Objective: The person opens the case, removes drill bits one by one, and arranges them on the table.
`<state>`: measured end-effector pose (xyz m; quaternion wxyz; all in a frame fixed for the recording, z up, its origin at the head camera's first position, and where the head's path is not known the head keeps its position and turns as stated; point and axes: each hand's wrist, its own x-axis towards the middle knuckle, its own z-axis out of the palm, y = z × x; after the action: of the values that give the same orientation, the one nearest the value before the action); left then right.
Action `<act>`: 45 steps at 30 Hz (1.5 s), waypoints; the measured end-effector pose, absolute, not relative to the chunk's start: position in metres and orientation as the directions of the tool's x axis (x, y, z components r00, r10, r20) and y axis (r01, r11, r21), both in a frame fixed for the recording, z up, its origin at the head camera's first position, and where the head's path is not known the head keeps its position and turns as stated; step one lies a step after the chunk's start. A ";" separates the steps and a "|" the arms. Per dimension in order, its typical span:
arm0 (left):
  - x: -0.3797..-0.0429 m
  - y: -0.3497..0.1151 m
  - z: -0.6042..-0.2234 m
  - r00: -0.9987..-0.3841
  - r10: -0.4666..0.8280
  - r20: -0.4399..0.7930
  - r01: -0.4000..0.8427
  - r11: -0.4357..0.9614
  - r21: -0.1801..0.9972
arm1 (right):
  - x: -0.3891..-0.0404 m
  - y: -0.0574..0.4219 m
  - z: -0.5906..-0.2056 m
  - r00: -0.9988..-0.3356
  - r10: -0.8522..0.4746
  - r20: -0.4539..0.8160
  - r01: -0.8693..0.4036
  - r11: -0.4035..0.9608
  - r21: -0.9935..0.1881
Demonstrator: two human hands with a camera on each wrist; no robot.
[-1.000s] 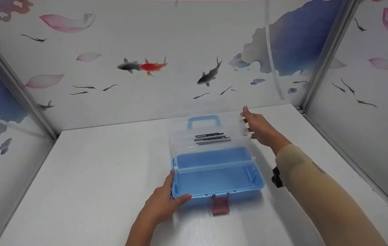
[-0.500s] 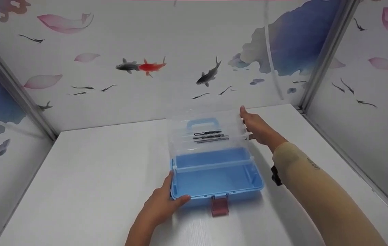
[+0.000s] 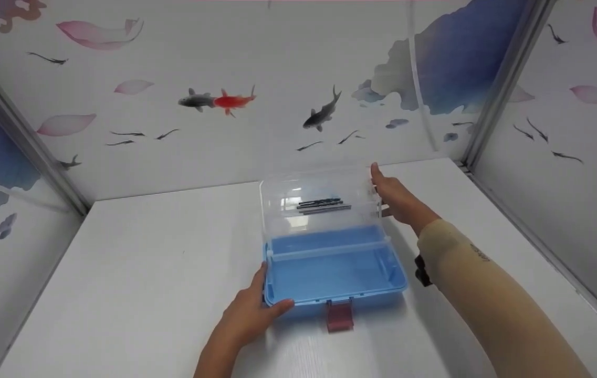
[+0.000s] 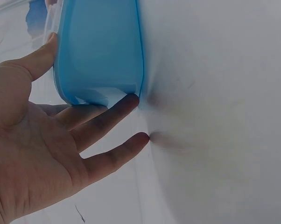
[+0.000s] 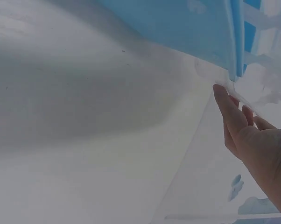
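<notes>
An open toolbox has a blue base [image 3: 330, 275] and a clear plastic lid [image 3: 282, 197] tilted back. A pale bar crosses the base, and a reddish latch [image 3: 340, 316] hangs at its front. Several dark, thin rods [image 3: 324, 203] resembling drill bits lie against the lid. My left hand [image 3: 248, 315] holds the base's near left corner, thumb on the front rim and fingers along the end wall [image 4: 98, 60]. At the right edge of the lid, my right hand [image 3: 400, 197] holds with its thumb pointing up; its fingertips are partly hidden in the right wrist view.
The toolbox stands on a white table [image 3: 172, 262]. Behind it rises a white wall [image 3: 256, 63] printed with fish and petals. Metal posts [image 3: 505, 84] mark the corners. A black device [image 3: 423, 272] sits under the right sleeve [image 3: 482, 289].
The clear lid has tilted up slightly, with its reflections shifted and the blue handle now barely visible behind it. The dark rods appear a little higher. My left hand stays at the corner.
</notes>
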<state>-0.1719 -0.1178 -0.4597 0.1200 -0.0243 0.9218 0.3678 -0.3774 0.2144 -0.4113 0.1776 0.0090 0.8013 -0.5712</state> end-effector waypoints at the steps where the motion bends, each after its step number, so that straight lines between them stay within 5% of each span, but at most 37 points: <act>1: -0.172 -0.118 -0.460 -0.970 0.044 -0.240 -0.133 0.728 0.672 | -0.377 0.214 -0.412 -0.935 -0.186 -0.301 0.224 0.349 -0.910; 32: -0.172 -0.120 -0.459 -0.968 0.061 -0.245 -0.126 0.724 0.678 | -0.371 0.218 -0.402 -0.885 -0.263 -0.385 0.232 0.467 -0.853; 45: -0.170 -0.121 -0.459 -0.973 0.071 -0.222 -0.102 0.725 0.681 | -0.371 0.215 -0.357 -0.974 -0.209 -0.085 -0.026 0.478 -0.878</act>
<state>-0.1700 -0.1208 -0.4594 0.1169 -0.0085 0.9213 0.3707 -0.3710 0.2154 -0.3573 0.0902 -0.0688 0.8550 -0.5061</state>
